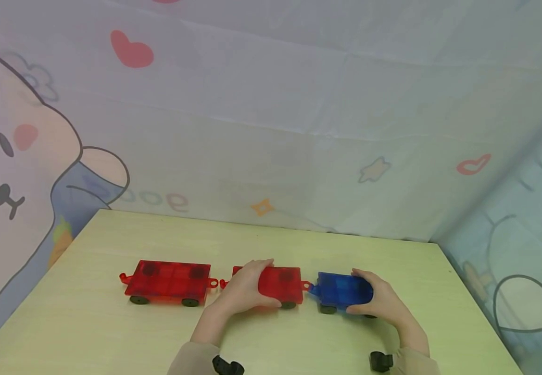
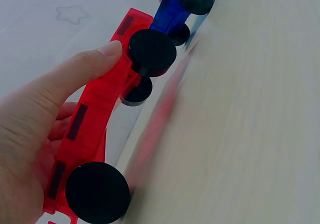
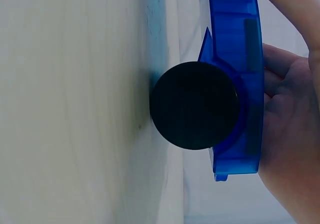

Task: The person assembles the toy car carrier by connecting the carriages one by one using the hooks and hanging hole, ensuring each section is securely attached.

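My left hand [image 1: 247,289] grips a translucent red car [image 1: 282,284] from its left end, thumb on the near side and fingers over the far side. In the left wrist view the thumb presses the side of this red car [image 2: 92,119], above its black wheels. My right hand [image 1: 385,302] holds a translucent blue car [image 1: 341,290] by its right end. The red car's ring meets the blue car's hook between the hands. In the right wrist view the blue car [image 3: 237,44] lies against the palm, a black wheel [image 3: 195,105] beside the tabletop.
A second red car [image 1: 169,281] stands on the pale wooden table [image 1: 111,338] at the left, its ring close to the hook of the held red car. Behind the table hangs a printed cloth [image 1: 299,104], which also lines both sides.
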Available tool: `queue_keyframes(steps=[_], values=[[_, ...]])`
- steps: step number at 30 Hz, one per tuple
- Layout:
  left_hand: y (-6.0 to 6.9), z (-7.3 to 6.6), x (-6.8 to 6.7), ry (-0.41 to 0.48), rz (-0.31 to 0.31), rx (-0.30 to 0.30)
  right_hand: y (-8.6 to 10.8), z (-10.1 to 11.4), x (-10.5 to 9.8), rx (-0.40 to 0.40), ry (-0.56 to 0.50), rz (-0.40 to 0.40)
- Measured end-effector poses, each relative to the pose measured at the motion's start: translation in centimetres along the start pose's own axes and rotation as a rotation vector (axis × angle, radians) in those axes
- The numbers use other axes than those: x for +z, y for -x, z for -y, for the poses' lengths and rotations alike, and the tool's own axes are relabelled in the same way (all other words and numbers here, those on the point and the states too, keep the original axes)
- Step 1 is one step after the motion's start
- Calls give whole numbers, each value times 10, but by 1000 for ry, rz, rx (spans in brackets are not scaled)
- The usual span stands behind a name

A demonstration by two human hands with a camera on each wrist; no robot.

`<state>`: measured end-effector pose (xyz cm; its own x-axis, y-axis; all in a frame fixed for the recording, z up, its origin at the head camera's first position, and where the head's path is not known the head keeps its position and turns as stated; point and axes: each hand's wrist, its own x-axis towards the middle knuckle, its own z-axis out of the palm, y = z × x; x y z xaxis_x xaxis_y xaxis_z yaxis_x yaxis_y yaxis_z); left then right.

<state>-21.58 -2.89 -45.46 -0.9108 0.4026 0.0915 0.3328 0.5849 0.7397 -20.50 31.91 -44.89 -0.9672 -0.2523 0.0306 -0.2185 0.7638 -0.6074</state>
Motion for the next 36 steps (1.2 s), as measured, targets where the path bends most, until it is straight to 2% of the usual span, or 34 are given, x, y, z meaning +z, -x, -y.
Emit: queue_keyframes(steps=[26,36], values=[[0,0,3,-24,-18,27,-4,3,5,-16,12,3],[-1,-1,4,-25,-12,13,-4,3,5,-23,3,8]])
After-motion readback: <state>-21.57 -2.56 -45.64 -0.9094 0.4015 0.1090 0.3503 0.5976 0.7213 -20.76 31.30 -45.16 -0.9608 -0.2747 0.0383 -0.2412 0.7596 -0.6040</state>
